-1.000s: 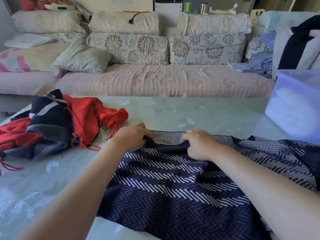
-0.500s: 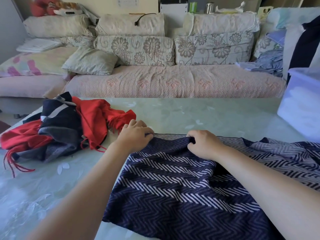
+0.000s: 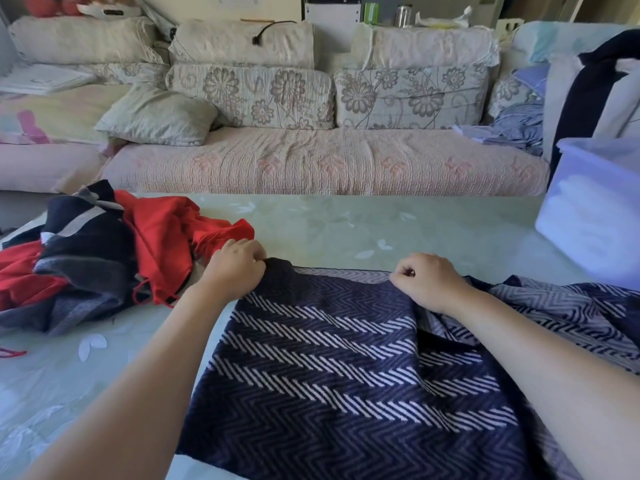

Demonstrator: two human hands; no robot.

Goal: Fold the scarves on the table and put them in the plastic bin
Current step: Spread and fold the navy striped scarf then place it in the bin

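2 hands on 1 scarf, and in the last second they've slid apart along its far edge. A second ago they were bunched nearly together. Now the left hand (image 3: 239, 268) has its fingers curled round the far left corner of the navy chevron scarf (image 3: 329, 368), and the right hand (image 3: 426, 282) pinches the same edge further right. That's pulled the top layer flatter and roughly square with the lighter layer peeking out underneath.

The scarf lies on the table (image 3: 329, 223) right in front, its other end still rumpled off to the right. So I'd say this fold is only being lined up. The pile of scarves (image 3: 104, 251) on the left looks untouched, and the plastic bin (image 3: 595, 216) sits far right. Can't tell what's in it.
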